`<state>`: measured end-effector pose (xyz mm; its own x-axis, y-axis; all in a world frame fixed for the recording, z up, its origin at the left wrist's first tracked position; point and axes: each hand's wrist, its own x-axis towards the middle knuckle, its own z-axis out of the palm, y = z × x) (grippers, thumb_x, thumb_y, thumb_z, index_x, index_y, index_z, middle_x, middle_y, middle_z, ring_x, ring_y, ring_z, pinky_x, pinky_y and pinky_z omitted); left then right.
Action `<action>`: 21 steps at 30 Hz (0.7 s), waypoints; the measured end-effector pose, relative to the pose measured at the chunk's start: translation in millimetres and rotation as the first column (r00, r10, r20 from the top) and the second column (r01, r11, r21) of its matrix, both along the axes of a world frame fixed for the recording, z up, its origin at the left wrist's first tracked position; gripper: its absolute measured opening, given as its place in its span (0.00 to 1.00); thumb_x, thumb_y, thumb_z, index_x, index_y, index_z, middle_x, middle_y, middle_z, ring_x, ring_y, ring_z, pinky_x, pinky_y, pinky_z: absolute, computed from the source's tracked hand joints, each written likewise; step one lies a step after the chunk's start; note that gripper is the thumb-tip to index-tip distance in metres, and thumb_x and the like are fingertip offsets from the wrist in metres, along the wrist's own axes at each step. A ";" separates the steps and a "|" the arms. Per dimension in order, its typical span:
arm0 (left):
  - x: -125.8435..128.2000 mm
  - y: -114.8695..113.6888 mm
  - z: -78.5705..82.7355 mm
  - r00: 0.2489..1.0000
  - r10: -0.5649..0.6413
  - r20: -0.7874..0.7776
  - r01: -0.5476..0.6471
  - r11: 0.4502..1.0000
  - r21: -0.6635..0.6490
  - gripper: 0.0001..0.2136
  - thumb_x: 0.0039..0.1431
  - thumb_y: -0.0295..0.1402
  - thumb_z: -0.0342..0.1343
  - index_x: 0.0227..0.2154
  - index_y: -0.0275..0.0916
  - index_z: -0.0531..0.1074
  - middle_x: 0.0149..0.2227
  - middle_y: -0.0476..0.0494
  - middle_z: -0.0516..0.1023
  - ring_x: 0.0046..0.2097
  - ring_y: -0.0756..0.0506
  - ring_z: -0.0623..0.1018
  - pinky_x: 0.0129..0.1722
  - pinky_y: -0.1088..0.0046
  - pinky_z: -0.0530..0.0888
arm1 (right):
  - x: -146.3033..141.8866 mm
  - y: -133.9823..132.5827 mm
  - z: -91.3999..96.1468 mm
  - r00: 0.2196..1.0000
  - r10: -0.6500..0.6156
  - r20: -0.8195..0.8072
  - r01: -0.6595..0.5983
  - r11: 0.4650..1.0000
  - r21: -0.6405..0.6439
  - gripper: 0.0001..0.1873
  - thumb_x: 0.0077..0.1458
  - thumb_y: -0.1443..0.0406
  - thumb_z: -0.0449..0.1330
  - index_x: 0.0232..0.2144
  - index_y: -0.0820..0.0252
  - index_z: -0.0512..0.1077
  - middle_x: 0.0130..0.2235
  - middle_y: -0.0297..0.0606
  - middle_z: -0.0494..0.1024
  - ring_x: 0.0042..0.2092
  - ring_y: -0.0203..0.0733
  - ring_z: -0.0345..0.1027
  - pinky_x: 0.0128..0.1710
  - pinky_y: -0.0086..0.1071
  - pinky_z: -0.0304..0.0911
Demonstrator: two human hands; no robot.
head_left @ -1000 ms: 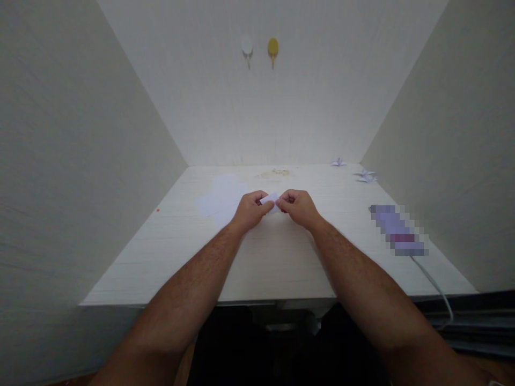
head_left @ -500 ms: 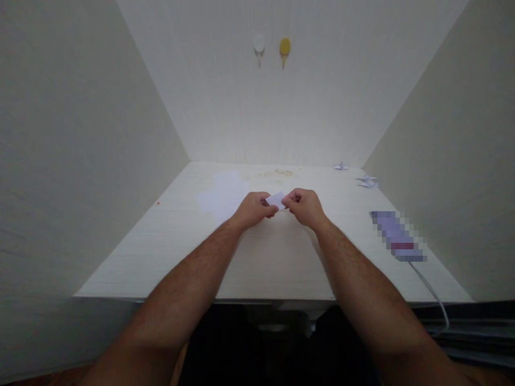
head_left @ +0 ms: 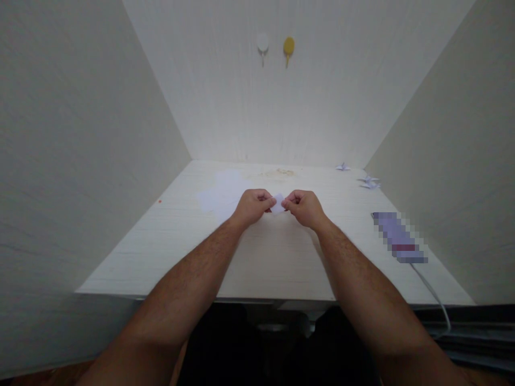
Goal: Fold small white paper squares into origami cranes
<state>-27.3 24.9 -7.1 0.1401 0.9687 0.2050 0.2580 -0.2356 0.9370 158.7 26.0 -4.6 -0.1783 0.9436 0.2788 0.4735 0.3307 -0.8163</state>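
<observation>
Where left hand (head_left: 251,206) meets right hand (head_left: 306,208), paper (head_left: 278,203) pinched

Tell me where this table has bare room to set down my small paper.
Bare: the near-left stretch of the white wooden table, between left hand and pale left wall, and the near-edge strip between left and right hand. Crowded: white sheets beyond the left hand, small folded paper figures far right, blurred purple device and white cable along the right edge.

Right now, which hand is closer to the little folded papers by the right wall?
Right. The little folded papers lie back and to the right of the right hand; the left hand is farther left, across the small paper piece both pinch.
</observation>
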 end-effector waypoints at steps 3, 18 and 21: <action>0.7 1.0 -1.7 0.999 -0.029 0.033 0.027 0.999 0.040 0.10 0.49 0.38 0.62 0.26 0.34 0.76 0.25 0.45 0.78 0.27 0.50 0.74 0.28 0.75 0.71 | -1.5 -2.2 1.6 1.000 -0.004 0.031 0.003 1.000 0.006 0.09 0.48 0.61 0.62 0.22 0.61 0.74 0.21 0.33 0.73 0.22 0.32 0.59 0.24 0.28 0.53; 0.3 -4.2 5.6 0.993 -0.001 -0.121 -0.001 1.000 -0.017 0.07 0.51 0.34 0.60 0.25 0.34 0.76 0.21 0.47 0.76 0.23 0.52 0.73 0.23 0.78 0.67 | -0.3 -4.0 2.6 1.000 0.014 0.022 -0.013 0.999 -0.041 0.11 0.47 0.59 0.61 0.23 0.62 0.73 0.19 0.32 0.70 0.21 0.32 0.57 0.23 0.28 0.51; -2.1 -2.9 6.8 0.993 -0.021 -0.116 0.012 0.997 -0.075 0.06 0.52 0.31 0.60 0.24 0.34 0.75 0.21 0.47 0.77 0.23 0.52 0.74 0.23 0.79 0.67 | 0.6 -3.1 4.1 0.999 -0.020 -0.041 0.018 0.998 -0.059 0.11 0.46 0.59 0.62 0.22 0.62 0.72 0.18 0.31 0.69 0.21 0.32 0.57 0.22 0.28 0.51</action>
<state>-29.4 22.0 -0.3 0.1750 0.9779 0.1145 0.3631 -0.1721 0.9157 159.2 22.9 -0.5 -0.1495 0.9616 0.2301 0.4446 0.2733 -0.8530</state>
